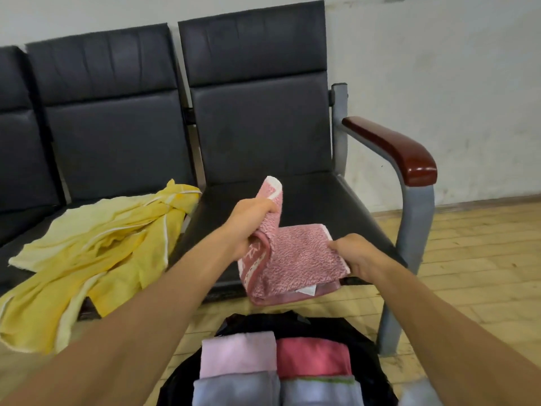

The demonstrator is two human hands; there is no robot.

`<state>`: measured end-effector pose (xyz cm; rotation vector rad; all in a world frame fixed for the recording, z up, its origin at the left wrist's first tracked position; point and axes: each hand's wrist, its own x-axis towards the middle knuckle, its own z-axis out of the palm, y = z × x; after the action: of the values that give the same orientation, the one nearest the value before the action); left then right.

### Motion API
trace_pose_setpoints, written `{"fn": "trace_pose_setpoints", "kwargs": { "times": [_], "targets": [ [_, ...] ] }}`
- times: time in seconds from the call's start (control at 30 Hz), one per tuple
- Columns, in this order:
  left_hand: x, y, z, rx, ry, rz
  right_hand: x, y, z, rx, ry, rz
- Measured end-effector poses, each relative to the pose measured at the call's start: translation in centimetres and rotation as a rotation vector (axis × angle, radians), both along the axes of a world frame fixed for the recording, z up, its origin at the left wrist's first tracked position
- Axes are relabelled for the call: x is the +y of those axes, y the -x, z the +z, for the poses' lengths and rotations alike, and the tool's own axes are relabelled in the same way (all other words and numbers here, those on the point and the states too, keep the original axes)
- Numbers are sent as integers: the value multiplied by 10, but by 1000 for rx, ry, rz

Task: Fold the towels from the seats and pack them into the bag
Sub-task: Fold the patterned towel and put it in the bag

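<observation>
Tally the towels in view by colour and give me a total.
Yellow towel: 1, a crumpled heap, possibly more
Mottled pink towel: 1, gripped by left hand and right hand
Pale pink towel: 1, in the bag
Deep pink towel: 1, in the bag
Pale blue towels: 2, in the bag
Total: 6

Scuffed white wall (439, 60), plank floor (474, 259)
The wall stands far; the pale wooden floor spreads near and right.

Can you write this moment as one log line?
step: folding pink towel | left hand: grips raised end | right hand: pinches edge | yellow towel: not yet folded | bag: holds folded towels
</observation>
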<state>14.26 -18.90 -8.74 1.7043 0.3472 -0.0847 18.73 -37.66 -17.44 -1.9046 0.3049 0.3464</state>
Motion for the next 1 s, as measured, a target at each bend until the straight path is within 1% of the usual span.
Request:
{"fn": "trace_pose_setpoints", "kwargs": {
  "times": [0.07, 0.17, 0.2, 0.27, 0.3, 0.33, 0.4, 0.43, 0.53, 0.6, 0.63, 0.67, 0.73, 0.8, 0.87, 1.0],
  "targets": [
    [-26, 0, -5, 30, -96, -58, -2, 3, 3, 9, -60, -9],
    [-55, 0, -21, -15, -270, -167, -4, 7, 6, 11, -186, -28],
    [-61, 0, -29, -18, -285, -224, -4, 8, 7, 11, -218, -32],
    [-70, 1, -41, 37, -277, -317, -4, 9, 8, 17, -214, -16],
    [-70, 1, -46, 46, -261, -316, -3, 8, 8, 19, -191, -3],
    [-68, 1, -48, 40, -199, -288, -3, 8, 9, 21, -165, 6],
    [-57, 4, -49, -24, -106, -225, -2, 7, 10, 26, -130, 16],
    [-45, 4, -51, -73, -148, -201, -2, 6, 10, 22, -115, 27],
    [0, 10, -62, -182, -437, -86, -1, 6, 10, 9, -62, 67],
    [27, 20, -72, -187, -545, -56, 1, 8, 12, 19, -55, 96],
    [37, 24, -78, -163, -551, -56, 4, 10, 15, 41, -58, 119],
    [44, 32, -81, -123, -512, -47, 7, 13, 17, 60, -61, 147],
    [50, 46, -89, -55, -348, -17, 15, 20, 21, 75, -58, 200],
    [55, 54, -97, -46, -184, 31, 22, 25, 21, 73, -66, 238],
    [55, 60, -100, -14, -21, 35, 26, 28, 21, 89, -119, 252],
    [58, 71, -94, 132, 297, 102, 33, 40, 24, 128, -161, 298]
  ]
}}
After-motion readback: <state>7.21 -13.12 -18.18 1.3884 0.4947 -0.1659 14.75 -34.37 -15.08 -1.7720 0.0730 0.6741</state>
